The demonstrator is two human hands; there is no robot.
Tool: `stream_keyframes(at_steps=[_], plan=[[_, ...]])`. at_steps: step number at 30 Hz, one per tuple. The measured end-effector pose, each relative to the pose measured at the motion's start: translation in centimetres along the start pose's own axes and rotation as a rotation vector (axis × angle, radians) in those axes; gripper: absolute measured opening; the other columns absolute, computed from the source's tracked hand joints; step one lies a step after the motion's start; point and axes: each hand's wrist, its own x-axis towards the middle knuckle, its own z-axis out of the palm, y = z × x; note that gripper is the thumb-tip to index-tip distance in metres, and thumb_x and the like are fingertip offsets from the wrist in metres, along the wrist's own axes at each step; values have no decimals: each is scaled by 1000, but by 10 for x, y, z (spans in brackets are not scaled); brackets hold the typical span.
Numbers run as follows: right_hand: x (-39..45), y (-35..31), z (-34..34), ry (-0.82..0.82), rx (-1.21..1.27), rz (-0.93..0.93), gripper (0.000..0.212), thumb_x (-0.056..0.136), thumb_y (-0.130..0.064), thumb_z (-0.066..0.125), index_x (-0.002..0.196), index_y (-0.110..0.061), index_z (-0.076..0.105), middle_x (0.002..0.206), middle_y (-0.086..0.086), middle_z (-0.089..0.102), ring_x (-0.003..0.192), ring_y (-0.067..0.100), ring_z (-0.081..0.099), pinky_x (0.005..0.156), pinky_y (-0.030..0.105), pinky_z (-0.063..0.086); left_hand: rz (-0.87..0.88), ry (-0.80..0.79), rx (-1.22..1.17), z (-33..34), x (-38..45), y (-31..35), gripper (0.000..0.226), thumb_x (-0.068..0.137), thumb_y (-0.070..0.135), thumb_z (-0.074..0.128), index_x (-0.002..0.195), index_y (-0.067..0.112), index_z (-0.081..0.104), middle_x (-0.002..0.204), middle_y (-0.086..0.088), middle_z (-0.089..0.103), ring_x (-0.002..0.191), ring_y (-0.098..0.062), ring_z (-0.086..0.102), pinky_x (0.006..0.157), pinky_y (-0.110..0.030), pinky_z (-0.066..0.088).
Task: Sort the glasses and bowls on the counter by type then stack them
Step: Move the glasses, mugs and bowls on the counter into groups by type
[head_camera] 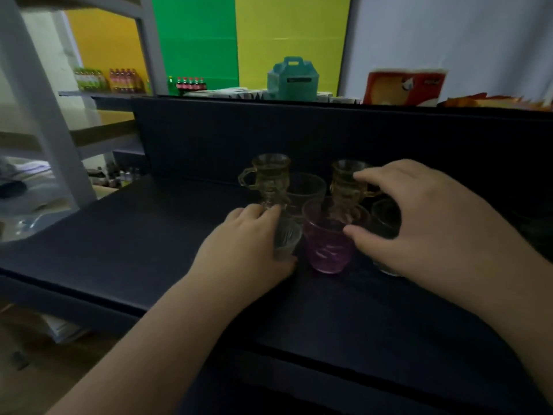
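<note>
your right hand (425,223) hides most of the dark glass (384,218); the shelf bottles (119,80) are too blurred to read.

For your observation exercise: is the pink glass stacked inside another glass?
No, the pink glass stands by itself on the dark counter.

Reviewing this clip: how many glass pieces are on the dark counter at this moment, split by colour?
Amber handled mugs: 2 (left, right)
Pink tumbler: 1
Clear glasses: 3 (one behind, a small one at the left hand, one partly hidden under the right hand)
Total: 6
</note>
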Motion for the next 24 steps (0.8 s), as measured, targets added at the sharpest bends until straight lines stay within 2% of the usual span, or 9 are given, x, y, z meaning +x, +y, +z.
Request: stream_keyframes(at_steps=[4, 11, 14, 18, 21, 24], plan=[[9, -16, -2, -12, -5, 67, 76, 74, -68, 58, 142, -36, 45, 129, -17, 50, 112, 2, 46, 86, 23, 35, 50, -20, -51, -5, 0, -22, 68, 80, 57, 61, 139, 34, 38, 129, 11, 45, 114, -10, 46, 88, -25, 43], [48, -48, -1, -49, 35, 86, 66, 82, -63, 58, 141, -35, 47, 130, -13, 52, 109, 7, 53, 87, 29, 45, 72, -19, -134, -17, 0, -55, 60, 83, 50, 62, 137, 35, 41, 131, 13, 42, 115, -9, 43, 90, -29, 45], [94, -57, 13, -142, 16, 52, 65, 85, -58, 62, 141, -30, 48, 130, -5, 54, 105, 13, 57, 89, 35, 49, 73, -16, -157, -21, 2, -67, 73, 83, 49, 63, 147, 35, 31, 140, 14, 36, 124, -10, 39, 97, -29, 42], [163, -62, 39, -365, -77, 29, 78, 84, -53, 67, 150, -24, 39, 146, 5, 46, 123, 24, 52, 98, 38, 48, 76, 26, -187, -23, 5, -83, 77, 81, 50, 65, 148, 37, 29, 142, 15, 34, 125, -9, 38, 98, -29, 42], [200, -68, 58, -556, -123, 82, 91, 81, -54, 72, 155, -23, 29, 153, 6, 41, 131, 28, 47, 104, 42, 44, 80, 66, -194, -23, 5, -94, 78, 80, 50, 66, 148, 38, 29, 142, 16, 33, 125, -8, 37, 96, -27, 41], [218, -73, 78, -655, -165, 107, 93, 80, -54, 74, 154, -22, 29, 153, 5, 40, 132, 28, 47, 105, 43, 44, 92, 74, -201, -22, 5, -100, 77, 81, 49, 66, 148, 39, 28, 143, 17, 31, 126, -8, 35, 95, -24, 39]])
